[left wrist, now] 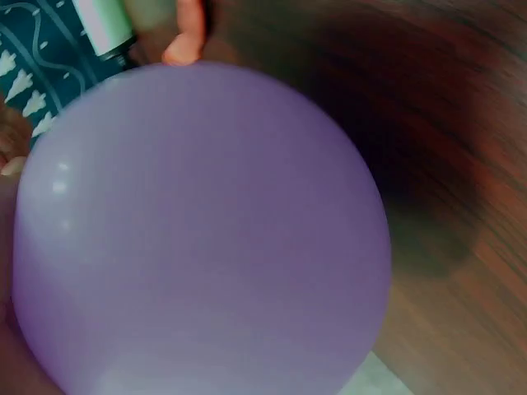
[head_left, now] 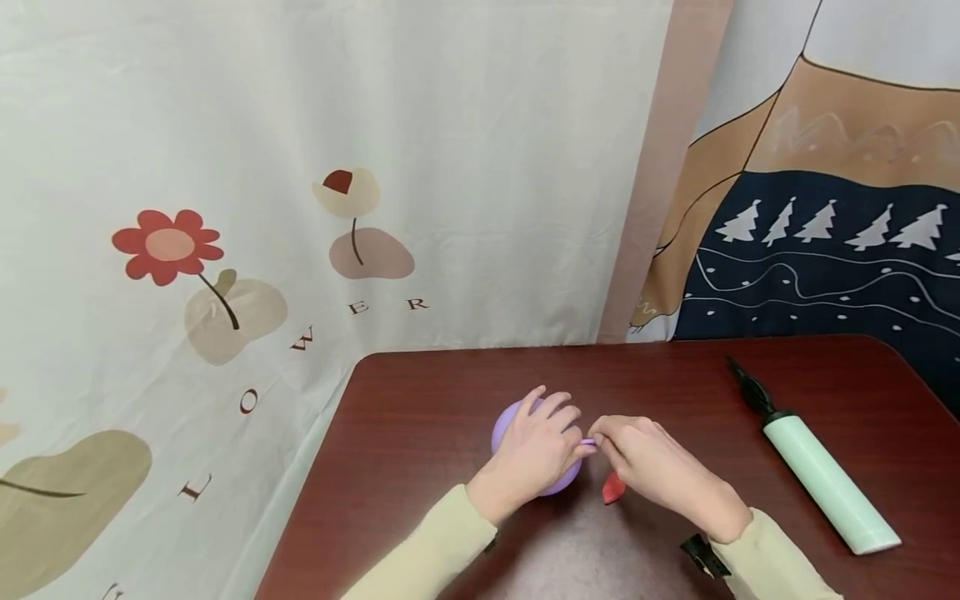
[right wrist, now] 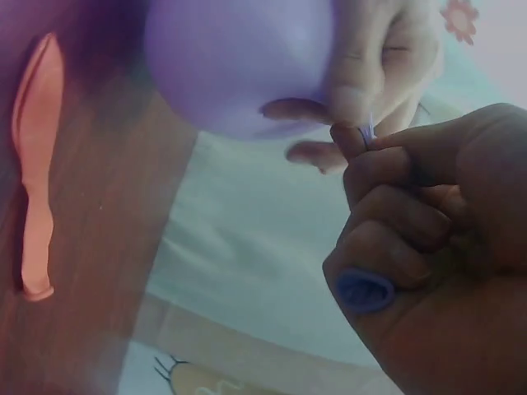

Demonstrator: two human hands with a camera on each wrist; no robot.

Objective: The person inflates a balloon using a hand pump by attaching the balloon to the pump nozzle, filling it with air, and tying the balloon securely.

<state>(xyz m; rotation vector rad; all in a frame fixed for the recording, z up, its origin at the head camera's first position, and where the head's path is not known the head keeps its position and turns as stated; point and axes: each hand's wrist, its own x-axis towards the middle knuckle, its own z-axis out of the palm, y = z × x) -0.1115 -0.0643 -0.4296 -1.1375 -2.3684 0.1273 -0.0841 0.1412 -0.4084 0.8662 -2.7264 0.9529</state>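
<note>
An inflated purple balloon [head_left: 562, 482] is held just above the table; it fills most of the left wrist view [left wrist: 206, 222]. My left hand [head_left: 531, 454] lies over it, with thumb and fingers at its neck in the right wrist view. My right hand [head_left: 663, 462] pinches the stretched neck close to the left fingers. The balloon's rolled mouth [right wrist: 365, 292] sticks out below the curled right fingers. A flat, uninflated red balloon [head_left: 612, 489] lies on the table under the right hand, seen at full length in the right wrist view [right wrist: 37, 173].
A pale green hand pump [head_left: 828, 483] with a black nozzle lies on the right part of the dark red wooden table [head_left: 420, 417]. Behind the table's far edge hangs a printed curtain [head_left: 487, 167] with flowers and letters.
</note>
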